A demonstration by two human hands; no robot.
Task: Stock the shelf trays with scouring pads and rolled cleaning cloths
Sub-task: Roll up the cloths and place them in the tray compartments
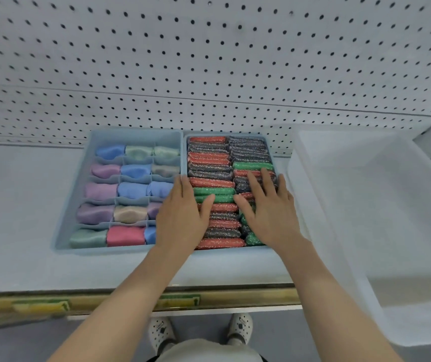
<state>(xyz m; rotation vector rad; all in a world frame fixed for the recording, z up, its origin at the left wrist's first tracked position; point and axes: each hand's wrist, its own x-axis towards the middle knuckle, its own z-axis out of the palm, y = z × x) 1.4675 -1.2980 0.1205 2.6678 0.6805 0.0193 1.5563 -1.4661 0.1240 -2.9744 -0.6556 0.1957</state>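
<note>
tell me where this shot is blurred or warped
Head view: wide-angle lens bows the white perforated pegboard wall, holes smearing at the left edge; glittery red, green and dark scouring pads stay fairly sharp; translucent white plastic bin looks washed out.

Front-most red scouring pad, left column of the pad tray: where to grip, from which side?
Pinch the red pad along its upper long edge, mid-length, coming straight down from above. It stands on edge, packed against the dark pad behind and the front wall of the tray, so only the top is exposed.
</note>
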